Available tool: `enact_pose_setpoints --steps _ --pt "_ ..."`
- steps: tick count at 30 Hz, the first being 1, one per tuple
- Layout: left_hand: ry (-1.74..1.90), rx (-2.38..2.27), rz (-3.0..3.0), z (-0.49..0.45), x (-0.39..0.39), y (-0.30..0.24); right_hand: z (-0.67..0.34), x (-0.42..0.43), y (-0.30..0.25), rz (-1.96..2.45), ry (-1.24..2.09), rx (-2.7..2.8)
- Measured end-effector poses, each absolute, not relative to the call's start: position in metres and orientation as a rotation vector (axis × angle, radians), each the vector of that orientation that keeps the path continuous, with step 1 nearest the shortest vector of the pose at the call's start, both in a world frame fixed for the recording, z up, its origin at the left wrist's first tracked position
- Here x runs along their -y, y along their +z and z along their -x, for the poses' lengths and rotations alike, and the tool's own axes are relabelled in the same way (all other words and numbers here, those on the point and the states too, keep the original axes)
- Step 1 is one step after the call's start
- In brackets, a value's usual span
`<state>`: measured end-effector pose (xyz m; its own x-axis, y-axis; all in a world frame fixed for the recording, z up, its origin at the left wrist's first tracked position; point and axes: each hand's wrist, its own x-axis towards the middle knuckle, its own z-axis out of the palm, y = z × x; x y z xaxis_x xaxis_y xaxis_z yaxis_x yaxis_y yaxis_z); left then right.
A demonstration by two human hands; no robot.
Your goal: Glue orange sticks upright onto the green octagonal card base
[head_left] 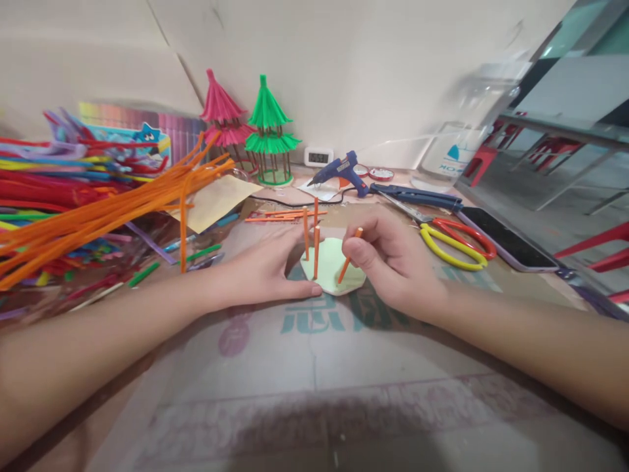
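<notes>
A pale green card with cut corners (330,255) lies on the work surface between my hands. Two thin orange sticks (316,252) stand upright near its left side, with another orange stick just behind them. My left hand (268,265) curves around the card's left edge, thumb at the front rim and fingers partly hidden behind the sticks, keeping hold of it. Between thumb and forefinger, my right hand (388,259) pinches a leaning orange stick (350,257), whose lower end meets the card at the right. Several loose orange sticks (285,216) lie behind the card.
Pipe cleaners (98,210) are heaped at left. Pink (223,108) and green (269,131) tiered pagoda models stand behind, near a blue glue gun (339,172) and a small digital clock (319,157). Scissors (455,246), a phone (508,237) and a clear bottle (455,141) are at right.
</notes>
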<state>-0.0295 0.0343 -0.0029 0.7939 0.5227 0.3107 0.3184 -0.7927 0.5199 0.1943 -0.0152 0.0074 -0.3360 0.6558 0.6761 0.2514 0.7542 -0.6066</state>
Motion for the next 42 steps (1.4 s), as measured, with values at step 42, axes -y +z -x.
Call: enact_pose_setpoints --steps 42 --pt "0.574 -0.765 -2.546 0.0264 -0.0308 0.0017 -0.1938 0.0215 0.009 0.834 0.558 1.97"
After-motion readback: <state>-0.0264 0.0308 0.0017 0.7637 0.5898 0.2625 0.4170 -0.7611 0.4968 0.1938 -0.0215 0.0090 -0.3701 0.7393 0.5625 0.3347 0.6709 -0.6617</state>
